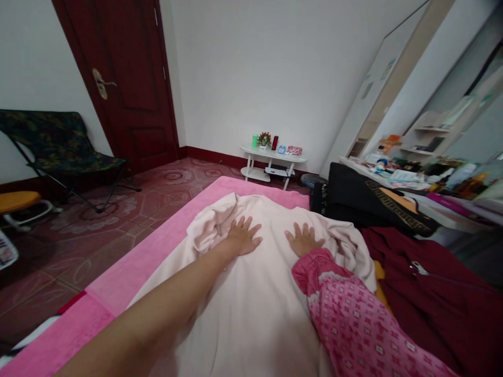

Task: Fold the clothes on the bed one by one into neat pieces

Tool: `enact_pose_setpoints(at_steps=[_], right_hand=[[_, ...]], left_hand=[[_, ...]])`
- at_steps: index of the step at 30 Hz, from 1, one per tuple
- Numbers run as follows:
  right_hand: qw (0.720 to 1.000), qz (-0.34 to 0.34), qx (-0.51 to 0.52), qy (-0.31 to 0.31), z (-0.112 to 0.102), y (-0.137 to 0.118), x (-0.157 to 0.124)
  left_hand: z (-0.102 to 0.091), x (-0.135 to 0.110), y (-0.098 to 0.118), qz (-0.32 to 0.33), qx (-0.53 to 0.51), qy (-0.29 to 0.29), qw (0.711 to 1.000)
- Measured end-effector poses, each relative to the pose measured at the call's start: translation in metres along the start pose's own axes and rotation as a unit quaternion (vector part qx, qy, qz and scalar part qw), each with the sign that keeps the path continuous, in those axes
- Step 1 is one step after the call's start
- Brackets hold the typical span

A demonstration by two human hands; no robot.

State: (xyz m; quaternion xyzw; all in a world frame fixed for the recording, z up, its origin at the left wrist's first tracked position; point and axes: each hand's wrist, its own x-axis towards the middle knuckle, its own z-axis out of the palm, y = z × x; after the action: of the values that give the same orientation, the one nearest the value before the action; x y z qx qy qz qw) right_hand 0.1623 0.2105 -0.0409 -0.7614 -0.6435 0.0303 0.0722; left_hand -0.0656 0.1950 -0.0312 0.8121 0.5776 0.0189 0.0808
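A pale cream garment (255, 283) lies spread over a pink bed cover (157, 251). My left hand (244, 235) rests flat on it, fingers spread, near the bunched fold at the garment's far left. My right hand (303, 239), in a pink patterned sleeve, lies flat on the cloth a little to the right, fingers apart. Neither hand holds anything.
A dark red garment (428, 293) and a black garment (365, 201) lie to the right on the bed. A cluttered shelf (424, 183) runs along the right. A small white table (273, 157), a folding chair (58, 146) and a dark red door (129, 78) stand beyond.
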Motion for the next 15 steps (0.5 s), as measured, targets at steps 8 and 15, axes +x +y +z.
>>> enact_pose_setpoints(at_steps=[8,15], right_hand=[[0.991,-0.048,-0.095,-0.084,-0.025,0.010,-0.064],[0.945,-0.310,0.035,-0.092,-0.079,0.036,-0.177]], left_hand=[[-0.005,-0.093,-0.006,0.100,0.017,-0.009,0.995],[-0.028,-0.189,-0.027,0.246,-0.077,0.026,0.966]])
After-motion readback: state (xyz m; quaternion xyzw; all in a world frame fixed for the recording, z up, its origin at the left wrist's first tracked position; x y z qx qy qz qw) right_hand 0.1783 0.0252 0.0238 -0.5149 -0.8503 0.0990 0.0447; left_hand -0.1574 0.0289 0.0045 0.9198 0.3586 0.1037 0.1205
